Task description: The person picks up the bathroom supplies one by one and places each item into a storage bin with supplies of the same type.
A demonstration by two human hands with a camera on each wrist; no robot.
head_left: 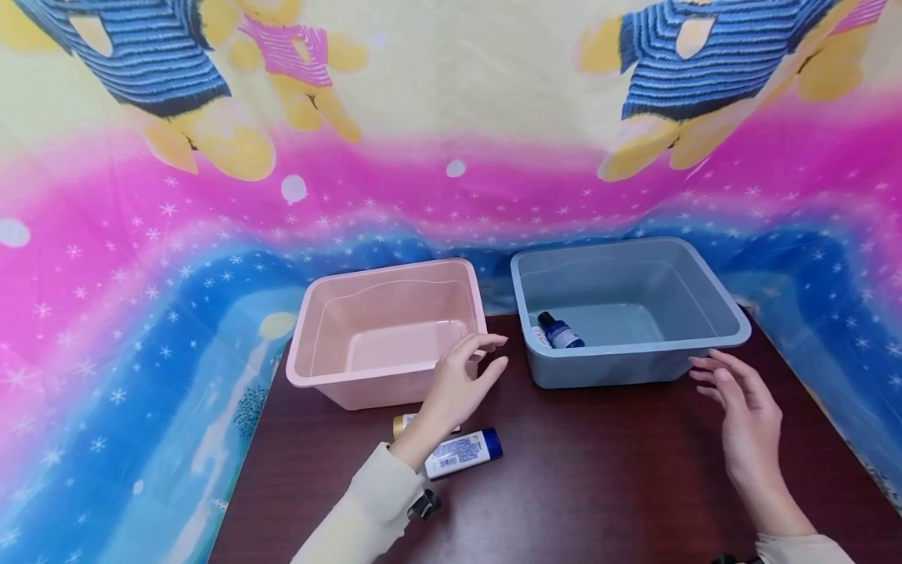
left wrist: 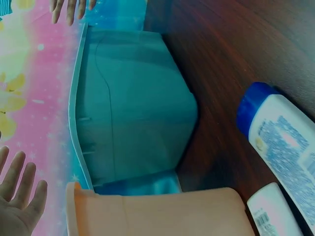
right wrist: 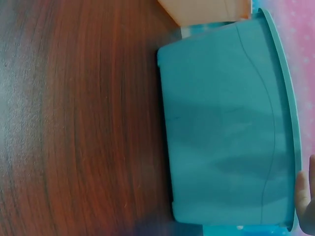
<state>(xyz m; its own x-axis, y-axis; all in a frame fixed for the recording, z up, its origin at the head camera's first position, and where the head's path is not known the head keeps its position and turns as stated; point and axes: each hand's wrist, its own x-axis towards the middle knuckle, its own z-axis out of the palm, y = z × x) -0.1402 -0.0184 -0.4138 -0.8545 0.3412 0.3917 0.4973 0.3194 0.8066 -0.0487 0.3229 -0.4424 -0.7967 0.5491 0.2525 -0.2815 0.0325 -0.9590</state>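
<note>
My left hand hovers by the near right corner of a pink plastic bin, fingers loosely bent and holding nothing. Below its wrist, a white bottle with a dark blue cap lies on the table. Behind that lies a second white container with a gold cap, mostly hidden by the forearm. My right hand, also holding nothing, is close to the front right corner of a blue-grey bin. Inside this bin lie a dark blue bottle with a black cap and a white item, partly covered.
Both bins stand side by side at the back of a dark brown wooden table, with a narrow gap between them. A printed cloth with bears and snowflakes hangs behind and along the sides.
</note>
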